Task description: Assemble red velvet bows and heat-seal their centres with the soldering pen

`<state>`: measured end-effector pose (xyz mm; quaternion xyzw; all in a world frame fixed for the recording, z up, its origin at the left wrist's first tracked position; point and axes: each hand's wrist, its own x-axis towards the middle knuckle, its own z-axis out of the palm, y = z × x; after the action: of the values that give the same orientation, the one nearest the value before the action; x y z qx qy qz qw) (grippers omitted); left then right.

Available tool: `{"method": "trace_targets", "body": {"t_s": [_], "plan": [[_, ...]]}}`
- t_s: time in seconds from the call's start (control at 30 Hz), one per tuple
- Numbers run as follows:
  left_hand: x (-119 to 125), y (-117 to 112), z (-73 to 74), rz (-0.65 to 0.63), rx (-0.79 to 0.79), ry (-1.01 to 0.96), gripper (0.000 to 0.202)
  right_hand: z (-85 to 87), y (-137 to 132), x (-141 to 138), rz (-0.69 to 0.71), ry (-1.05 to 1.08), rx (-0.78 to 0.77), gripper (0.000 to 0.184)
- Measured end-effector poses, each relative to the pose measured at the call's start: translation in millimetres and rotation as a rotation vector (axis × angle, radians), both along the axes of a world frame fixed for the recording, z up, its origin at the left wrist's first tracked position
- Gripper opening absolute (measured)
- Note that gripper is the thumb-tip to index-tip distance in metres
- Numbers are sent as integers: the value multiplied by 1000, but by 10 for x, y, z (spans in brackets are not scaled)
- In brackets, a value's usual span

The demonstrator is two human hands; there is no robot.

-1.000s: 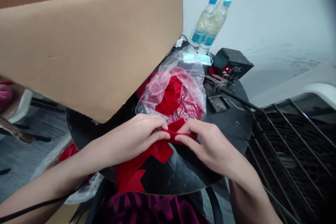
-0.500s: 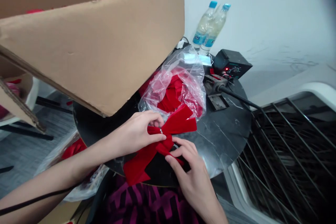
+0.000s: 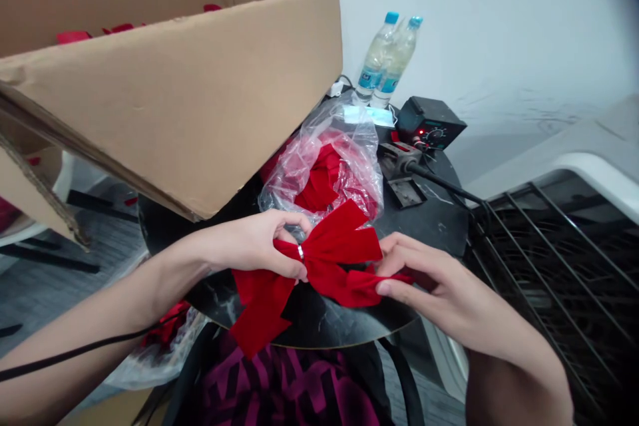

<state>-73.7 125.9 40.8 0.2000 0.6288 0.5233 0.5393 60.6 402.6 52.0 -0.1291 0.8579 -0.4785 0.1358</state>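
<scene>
Left hand curled round the waist of a red velvet bow, thumb and fingers pinching the gathered middle just beside a small metal ring; right hand half-spread, fingers slightly apart, thumb side down, its fingertips pressing the end of one bow tail; bow held over the near part of a round black marble-look table, its lower left tail hanging past the table's near edge; a dark cable lies across the left forearm; a purple-and-black patterned garment shows below the table's near edge.

Just beyond the bow, on the table, a clear plastic bag holds loose red fabric; a cardboard box hangs over the table's far left side, with red scraps visible inside; at the far edge of the table, a metal stand with a black cable, a black control unit showing a red light, and a blue-wrapped packet; two water bottles stand upright behind it, touching; a black wire rack stands right of the table.
</scene>
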Motion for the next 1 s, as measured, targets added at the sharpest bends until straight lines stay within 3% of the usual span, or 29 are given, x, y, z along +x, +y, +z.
{"method": "trace_targets", "body": {"t_s": [0.13, 0.27, 0.37, 0.63, 0.73, 0.83, 0.93, 1.0], "plan": [[-25, 55, 1, 39, 52, -12, 39, -129, 17, -46, 42, -42, -6, 18], [-48, 100, -19, 50, 96, -39, 34, -395, -169, -64, -54, 12, -139, 21], [-78, 108, -65, 65, 112, -70, 35, -483, -213, -75, -102, 38, -193, 23], [-88, 134, -190, 20, 173, -261, 42, -145, 301, -223, 48, -56, -49, 16], [-58, 204, -217, 83, 204, -268, 27, -20, 391, -371, 105, -58, 37, 17], [-37, 277, -255, 194, 201, -341, 26, 68, 460, -487, 105, -14, 145, 21], [-36, 328, -301, 309, 221, -386, 20, 99, 510, -444, 7, 163, 202, 19], [-38, 347, -330, 392, 245, -378, 18, 58, 442, -324, -208, 336, 134, 12]]}}
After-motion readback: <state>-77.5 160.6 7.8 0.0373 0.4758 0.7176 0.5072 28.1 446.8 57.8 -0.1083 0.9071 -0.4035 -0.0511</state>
